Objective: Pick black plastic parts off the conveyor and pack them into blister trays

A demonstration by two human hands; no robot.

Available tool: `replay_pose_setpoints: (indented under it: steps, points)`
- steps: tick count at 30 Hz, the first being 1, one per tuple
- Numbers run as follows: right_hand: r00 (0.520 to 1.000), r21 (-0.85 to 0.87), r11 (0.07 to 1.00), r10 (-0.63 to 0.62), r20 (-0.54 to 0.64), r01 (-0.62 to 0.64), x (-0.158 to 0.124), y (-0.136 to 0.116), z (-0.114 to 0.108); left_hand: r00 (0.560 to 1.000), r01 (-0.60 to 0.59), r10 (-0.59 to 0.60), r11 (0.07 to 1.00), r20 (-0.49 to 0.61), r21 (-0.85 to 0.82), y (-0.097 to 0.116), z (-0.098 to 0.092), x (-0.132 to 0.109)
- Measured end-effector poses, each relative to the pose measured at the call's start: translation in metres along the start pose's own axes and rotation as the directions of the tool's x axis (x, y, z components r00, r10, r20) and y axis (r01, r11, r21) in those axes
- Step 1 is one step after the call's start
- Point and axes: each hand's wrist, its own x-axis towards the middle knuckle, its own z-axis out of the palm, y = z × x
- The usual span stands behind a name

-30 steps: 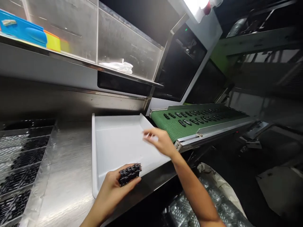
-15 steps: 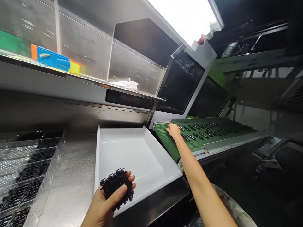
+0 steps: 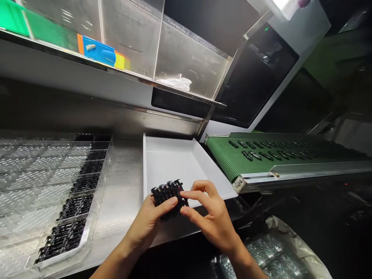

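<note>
A stack of small black plastic parts is gripped in my left hand, with the thumb laid across its front. My right hand is at the stack's right end. Its thumb and index finger close around the black part on that end and touch the stack. Both hands are over the front edge of a white tray. To the right, a green conveyor belt carries two rows of similar black parts.
At left lies a clear plastic blister tray, its right column filled with black parts. A shelf above holds a blue object and white gloves. Below right stands a lined bin with clear plastic inside.
My right hand has come back from the conveyor's near end to the stack in my left hand. The view has shifted left and down, showing more of the blister tray.
</note>
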Motion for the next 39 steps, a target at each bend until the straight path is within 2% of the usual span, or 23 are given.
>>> replay_pose_setpoints:
  steps: [4, 5, 7, 10, 16, 24, 26, 28, 30, 32, 34, 36, 39]
  points:
    - [0.973, 0.080, 0.993, -0.099, 0.208, 0.084, 0.006, 0.001, -0.014, 0.987, 0.103, -0.104, 0.995, 0.124, 0.012, 0.006, -0.008, -0.008]
    - [0.972, 0.121, 0.989, -0.107, 0.209, 0.083, 0.006, 0.001, -0.014, 0.983, 0.123, -0.120, 0.992, 0.137, -0.013, 0.007, -0.009, -0.009]
    - [0.985, 0.184, 0.980, -0.102, 0.139, 0.076, 0.004, -0.001, -0.012, 0.980, 0.143, -0.133, 0.988, 0.147, -0.060, 0.007, -0.008, -0.011]
    - [0.995, 0.193, 0.978, -0.091, 0.036, 0.082, 0.000, -0.001, -0.005, 0.976, 0.153, -0.138, 0.984, 0.168, -0.086, 0.008, -0.005, -0.012]
    - [0.993, 0.194, 0.974, -0.114, -0.021, 0.116, -0.005, 0.002, 0.003, 0.971, 0.166, -0.144, 0.980, 0.192, -0.106, 0.009, -0.005, -0.013]
    - [0.985, 0.193, 0.969, -0.164, 0.047, 0.152, 0.002, 0.003, 0.009, 0.969, 0.214, -0.186, 0.961, 0.162, -0.175, 0.006, -0.014, -0.012]
    - [0.987, 0.232, 0.965, -0.143, 0.079, 0.121, 0.003, 0.005, 0.012, 0.975, 0.202, -0.183, 0.967, 0.127, -0.157, 0.005, -0.016, -0.012]
    - [0.988, 0.334, 0.942, -0.080, 0.131, 0.032, 0.002, 0.008, 0.018, 0.987, 0.152, -0.143, 0.982, 0.078, -0.114, 0.006, -0.017, -0.014]
    - [0.993, 0.491, 0.867, 0.037, 0.113, -0.088, 0.001, 0.009, 0.027, 0.998, 0.051, -0.050, 0.998, 0.022, -0.039, 0.009, -0.016, -0.020]
    - [0.977, 0.658, 0.725, 0.192, 0.093, -0.205, 0.002, 0.009, 0.040, 0.996, -0.082, 0.085, 0.993, -0.029, 0.081, 0.015, -0.016, -0.029]
    - [0.945, 0.774, 0.549, 0.260, 0.199, -0.315, 0.007, 0.004, 0.056, 0.968, -0.233, 0.249, 0.940, -0.038, 0.249, 0.022, -0.021, -0.039]
    - [0.895, 0.798, 0.405, 0.192, 0.403, -0.446, 0.016, -0.004, 0.072, 0.923, -0.352, 0.385, 0.849, -0.005, 0.394, 0.029, -0.031, -0.051]
    - [0.801, 0.750, 0.321, 0.044, 0.598, -0.578, 0.032, -0.022, 0.098, 0.869, -0.429, 0.493, 0.720, 0.033, 0.546, 0.034, -0.055, -0.069]
